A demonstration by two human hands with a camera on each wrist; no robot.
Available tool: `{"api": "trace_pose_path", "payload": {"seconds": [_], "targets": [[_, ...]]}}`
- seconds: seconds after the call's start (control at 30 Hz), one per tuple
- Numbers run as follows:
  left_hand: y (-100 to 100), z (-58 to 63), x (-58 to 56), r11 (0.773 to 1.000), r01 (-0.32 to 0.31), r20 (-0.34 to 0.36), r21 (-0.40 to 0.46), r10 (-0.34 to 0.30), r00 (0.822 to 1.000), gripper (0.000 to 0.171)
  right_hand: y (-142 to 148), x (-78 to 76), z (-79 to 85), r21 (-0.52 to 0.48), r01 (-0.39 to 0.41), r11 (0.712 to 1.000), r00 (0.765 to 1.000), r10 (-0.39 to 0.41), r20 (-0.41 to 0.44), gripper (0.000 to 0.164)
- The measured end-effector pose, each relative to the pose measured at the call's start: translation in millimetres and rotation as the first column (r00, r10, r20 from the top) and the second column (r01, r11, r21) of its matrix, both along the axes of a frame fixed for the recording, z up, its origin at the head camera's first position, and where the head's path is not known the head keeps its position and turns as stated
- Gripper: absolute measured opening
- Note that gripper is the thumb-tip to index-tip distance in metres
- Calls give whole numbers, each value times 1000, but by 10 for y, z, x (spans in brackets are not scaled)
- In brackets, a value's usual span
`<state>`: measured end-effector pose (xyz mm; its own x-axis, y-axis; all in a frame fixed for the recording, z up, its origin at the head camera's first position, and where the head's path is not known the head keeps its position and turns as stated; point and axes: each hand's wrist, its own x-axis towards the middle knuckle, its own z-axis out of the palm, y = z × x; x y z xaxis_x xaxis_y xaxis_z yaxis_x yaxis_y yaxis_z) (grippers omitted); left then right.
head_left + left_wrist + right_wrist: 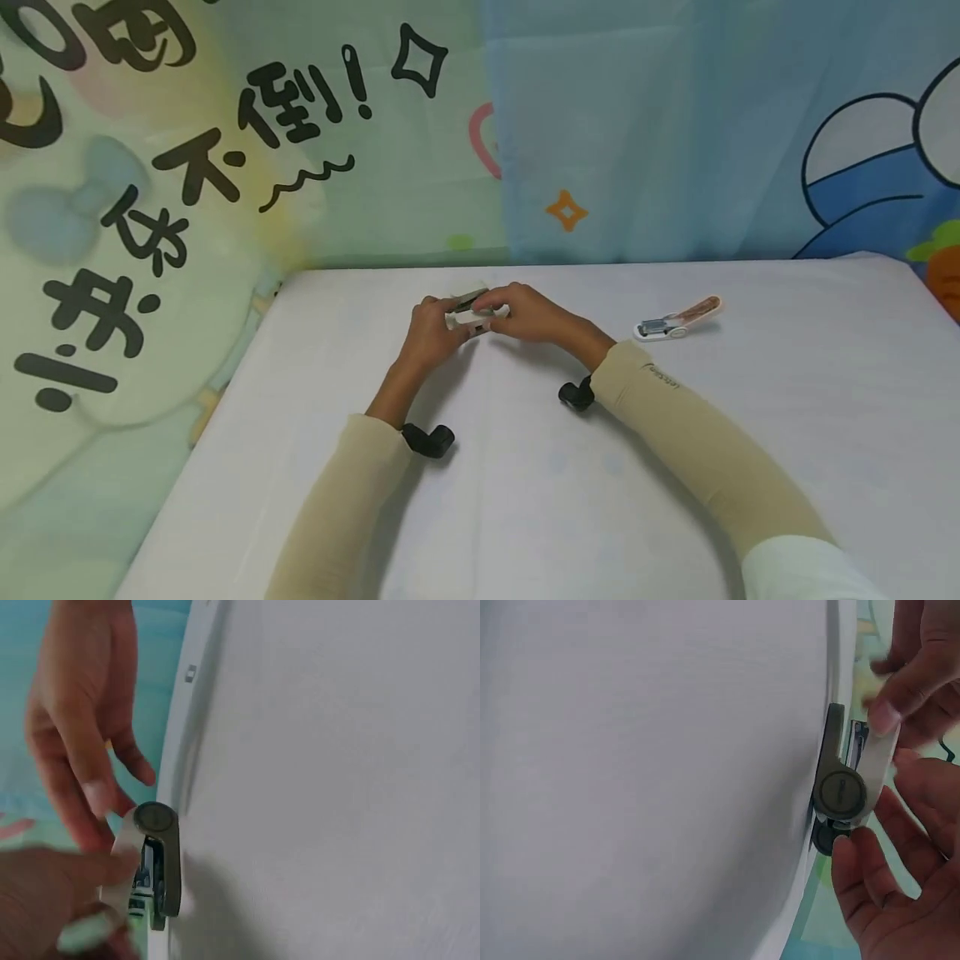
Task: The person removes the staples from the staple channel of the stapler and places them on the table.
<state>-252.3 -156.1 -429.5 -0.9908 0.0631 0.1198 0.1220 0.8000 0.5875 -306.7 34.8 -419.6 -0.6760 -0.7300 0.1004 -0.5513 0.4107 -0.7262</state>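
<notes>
My left hand (431,333) and right hand (528,312) meet over a small stapler (172,862) near the table's far edge. It is dark grey and pale, with a round hinge disc (841,794) and a metal staple track between its arms. In the right wrist view, the left thumb presses along the pale arm. The right fingertips are at the hinge end; in the head view its index finger and thumb bend around the stapler's right end. A second stapler (656,327), white with a raised brownish-orange handle, lies on the table to the right of both hands.
A white cloth covers the table (510,467). Right behind its far edge hangs a printed curtain (637,133), which continues along the left side. Black wrist cameras (429,441) stick out inward from both beige sleeves (712,442).
</notes>
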Motion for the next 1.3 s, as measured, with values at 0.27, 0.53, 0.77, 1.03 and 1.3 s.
{"api": "trace_pose_path", "payload": {"seconds": [0.27, 0.53, 0.77, 1.03, 1.3], "targets": [[26, -214, -49, 999, -17, -12, 45, 18, 1000, 27, -173, -54, 14, 176, 7, 984, 996, 9, -87, 32], [-14, -216, 58, 988, 46, 46, 146, -54, 997, 28, -118, 26, 83, 237, -53, 970, 995, 71, -66, 27], [50, -190, 208, 974, 153, 90, 168, -169, 981, 28, 30, 230, 117, 277, -84, 957, 995, 98, -34, 25], [265, -157, 354, 959, 207, 123, 191, -233, 965, 25, 288, 550, 153, 259, -60, 964, 997, 72, -37, 24], [476, -108, 508, 923, 306, 112, 234, -339, 934, 22, 535, 867, 129, 262, 19, 965, 998, -4, -56, 30]]}}
